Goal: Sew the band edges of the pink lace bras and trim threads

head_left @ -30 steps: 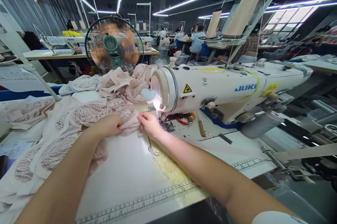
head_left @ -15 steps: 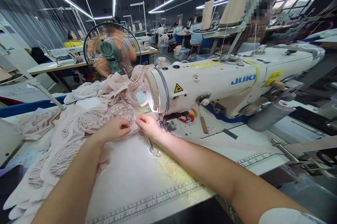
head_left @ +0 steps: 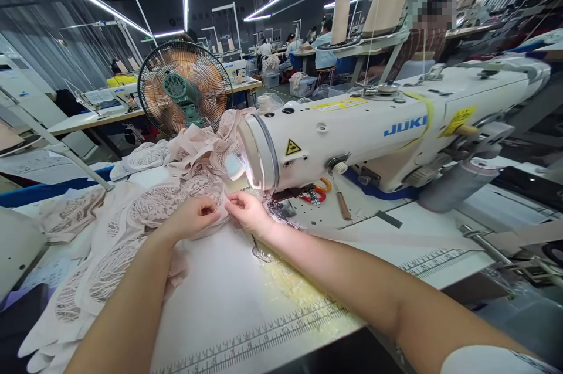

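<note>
Pale pink lace fabric (head_left: 153, 205), with bra-cup shapes in it, is heaped to the left of the sewing machine (head_left: 303, 151). My left hand (head_left: 193, 218) is closed on an edge of this lace, its thumb and fingers pinched together. Close beside it, my right hand (head_left: 248, 211) pinches the same fabric edge just in front of the needle area. The machine's head hides the needle, and my right hand partly covers the presser foot area. A lit lamp glows at the machine's front end.
Red-and-orange-handled scissors (head_left: 317, 192) and a wooden-handled tool (head_left: 342, 204) lie under the machine arm. A caged fan (head_left: 182, 89) stands behind the heap. A printed ruler (head_left: 264, 336) runs along the table's front edge. A grey thread cone (head_left: 457, 186) is at right.
The camera view has shifted slightly. Both hands keep their pinch on the lace at nearly the same spot by the machine.
</note>
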Demonstrator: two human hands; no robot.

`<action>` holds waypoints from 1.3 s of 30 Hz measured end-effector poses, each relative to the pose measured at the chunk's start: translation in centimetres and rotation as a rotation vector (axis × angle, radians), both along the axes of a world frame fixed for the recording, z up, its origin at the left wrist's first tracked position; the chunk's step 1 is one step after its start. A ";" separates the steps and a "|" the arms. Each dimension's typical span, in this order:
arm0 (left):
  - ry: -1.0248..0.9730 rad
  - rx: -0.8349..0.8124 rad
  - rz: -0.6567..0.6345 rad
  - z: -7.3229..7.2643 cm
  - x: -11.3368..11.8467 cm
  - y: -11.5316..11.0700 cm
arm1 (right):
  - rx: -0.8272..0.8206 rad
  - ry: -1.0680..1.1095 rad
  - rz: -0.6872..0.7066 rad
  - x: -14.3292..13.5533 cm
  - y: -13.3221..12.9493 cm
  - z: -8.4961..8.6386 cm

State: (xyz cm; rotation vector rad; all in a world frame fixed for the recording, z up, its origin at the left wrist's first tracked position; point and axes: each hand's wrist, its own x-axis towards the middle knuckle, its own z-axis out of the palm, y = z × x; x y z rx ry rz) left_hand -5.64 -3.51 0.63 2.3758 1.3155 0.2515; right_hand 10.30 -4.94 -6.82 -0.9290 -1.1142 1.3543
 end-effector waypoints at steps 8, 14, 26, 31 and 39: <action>0.004 0.000 -0.009 0.0 0.2 0.0 | -0.012 0.004 -0.057 0.1 -0.1 0.5; 0.021 -0.009 -0.036 0.1 0.3 -0.2 | -0.004 -0.022 -0.025 0.0 -0.1 0.3; 0.017 0.017 -0.040 -0.2 0.0 0.1 | 0.071 -0.130 -0.018 0.3 -0.1 0.2; -0.028 0.043 0.035 0.7 -0.6 0.1 | 0.145 -0.232 0.001 -0.1 -0.2 0.0; -0.044 0.054 0.065 1.7 -1.0 -0.1 | 0.174 -0.285 0.005 0.0 -0.4 0.2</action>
